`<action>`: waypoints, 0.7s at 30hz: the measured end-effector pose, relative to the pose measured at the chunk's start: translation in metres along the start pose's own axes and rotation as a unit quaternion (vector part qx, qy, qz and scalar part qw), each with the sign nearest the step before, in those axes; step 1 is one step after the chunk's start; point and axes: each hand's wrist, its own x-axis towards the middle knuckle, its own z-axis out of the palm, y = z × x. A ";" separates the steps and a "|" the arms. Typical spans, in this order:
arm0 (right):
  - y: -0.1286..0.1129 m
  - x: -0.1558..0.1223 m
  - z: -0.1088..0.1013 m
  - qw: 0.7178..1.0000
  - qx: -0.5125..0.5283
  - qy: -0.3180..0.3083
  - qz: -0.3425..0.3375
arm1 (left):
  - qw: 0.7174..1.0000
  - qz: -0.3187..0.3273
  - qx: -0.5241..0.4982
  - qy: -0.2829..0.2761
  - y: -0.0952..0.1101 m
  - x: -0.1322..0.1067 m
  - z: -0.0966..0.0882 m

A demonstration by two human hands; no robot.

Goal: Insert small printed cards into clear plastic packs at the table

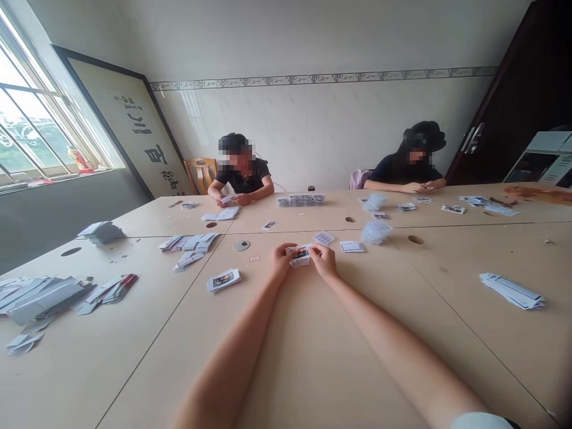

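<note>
My left hand point(281, 257) and my right hand point(323, 258) meet over the beige table point(313, 357), both pinched on a small stack of printed cards point(300, 255) held between them just above the tabletop. To the left lies another small pile of picture cards point(223, 279). A single bordered card point(352, 246) rests just right of my right hand, and a clear packet point(324, 238) lies beyond the hands.
Two other people sit at the far side, each handling cards. Fanned card piles point(190, 245), grey sleeve heaps point(40, 295) at left, white slips point(513, 291) at right, plastic packet stacks point(376, 231) and a row of packs point(301, 200) lie about. Cable holes point(415, 239) dot the table.
</note>
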 end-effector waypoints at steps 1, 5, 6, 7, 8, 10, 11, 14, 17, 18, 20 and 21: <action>0.001 0.001 0.000 1.000 0.016 -0.009 0.011 | 1.000 0.002 -0.002 0.001 -0.001 0.000 0.000; 0.003 0.003 0.001 0.995 0.079 -0.044 0.052 | 0.999 0.018 0.013 0.026 -0.001 0.000 -0.001; 0.003 0.003 0.002 0.992 0.093 -0.051 0.061 | 0.999 0.025 0.022 0.039 0.000 -0.001 -0.001; 0.003 0.003 0.003 0.990 0.107 -0.057 0.069 | 0.997 0.033 0.033 0.054 0.001 -0.001 0.000; 0.003 0.003 0.005 0.988 0.121 -0.062 0.077 | 0.996 0.041 0.045 0.069 0.002 -0.002 0.001; 0.003 0.002 0.007 0.983 0.146 -0.068 0.092 | 0.992 0.059 0.069 0.089 0.004 -0.003 0.002; 0.003 0.001 0.008 0.980 0.158 -0.069 0.098 | 0.990 0.067 0.080 0.090 0.005 -0.004 0.003; 0.004 0.000 0.009 0.973 0.187 -0.068 0.114 | 0.988 0.089 0.103 0.073 0.007 -0.007 0.004; 0.003 -0.001 0.009 0.968 0.209 -0.072 0.121 | 0.985 0.106 0.117 0.068 0.010 -0.009 0.004; 0.003 -0.001 0.009 0.966 0.214 -0.075 0.121 | 0.984 0.110 0.120 0.067 0.011 -0.010 0.004; 0.002 -0.002 0.009 0.964 0.223 -0.081 0.119 | 0.983 0.120 0.122 0.061 0.013 -0.012 0.003; 0.002 -0.002 0.009 0.963 0.226 -0.083 0.118 | 0.983 0.125 0.121 0.056 0.014 -0.013 0.003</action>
